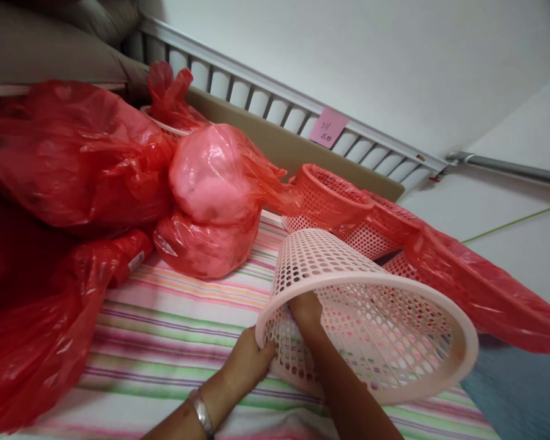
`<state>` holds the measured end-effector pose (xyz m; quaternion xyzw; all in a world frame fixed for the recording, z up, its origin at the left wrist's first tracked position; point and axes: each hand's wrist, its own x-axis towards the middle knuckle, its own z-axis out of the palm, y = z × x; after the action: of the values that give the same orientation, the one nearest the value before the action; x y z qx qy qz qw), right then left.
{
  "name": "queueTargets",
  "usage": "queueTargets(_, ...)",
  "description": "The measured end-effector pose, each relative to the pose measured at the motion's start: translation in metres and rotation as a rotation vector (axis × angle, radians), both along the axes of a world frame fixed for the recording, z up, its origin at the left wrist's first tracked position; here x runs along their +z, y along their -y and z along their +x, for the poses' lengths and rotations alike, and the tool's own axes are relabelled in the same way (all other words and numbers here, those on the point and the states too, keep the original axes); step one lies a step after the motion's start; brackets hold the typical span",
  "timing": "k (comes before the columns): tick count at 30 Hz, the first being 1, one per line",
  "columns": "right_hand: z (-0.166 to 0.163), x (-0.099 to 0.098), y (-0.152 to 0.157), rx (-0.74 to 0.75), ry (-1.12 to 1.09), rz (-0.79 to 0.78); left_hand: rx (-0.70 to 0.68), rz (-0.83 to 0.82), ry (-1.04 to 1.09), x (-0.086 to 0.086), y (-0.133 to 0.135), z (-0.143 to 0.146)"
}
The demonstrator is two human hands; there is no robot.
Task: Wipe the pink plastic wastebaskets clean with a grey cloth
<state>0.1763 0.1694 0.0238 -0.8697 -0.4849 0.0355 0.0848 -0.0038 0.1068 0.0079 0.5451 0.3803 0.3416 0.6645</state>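
A pale pink perforated plastic wastebasket [330, 269] lies tipped on its side on the striped bedsheet [183, 318], its mouth toward me. My left hand [250, 354], with a silver bangle at the wrist, is closed on the left part of its rim, thumb outside. Reaching through the mouth, my right hand [307, 311] is inside near the left wall, its fingers curled and partly hidden. A small bluish-purple bit shows beside them, too little to name.
Filled, knotted red plastic bags [215, 201] sit at the left and back, near a red bag roll [131, 256]. Several wastebaskets [325, 192] lined with red bags stand at the right. Behind them is a white slatted rail [275, 110] with a pink note [329, 127].
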Motion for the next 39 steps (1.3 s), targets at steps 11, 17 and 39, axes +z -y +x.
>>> queueTargets(11, -0.044, 0.007, 0.053, 0.136, -0.223, 0.119, -0.061, -0.103, -0.010, -0.009, -0.002, 0.004)
queueTargets(17, -0.058, 0.003, 0.120, 0.350, -0.395, 0.221, -0.018, -0.016, 0.101, -0.015, -0.004, 0.004)
queueTargets(39, -0.045, -0.007, 0.016, 0.202, -0.297, 0.302, 0.049, -0.163, 0.025, -0.015, -0.023, 0.000)
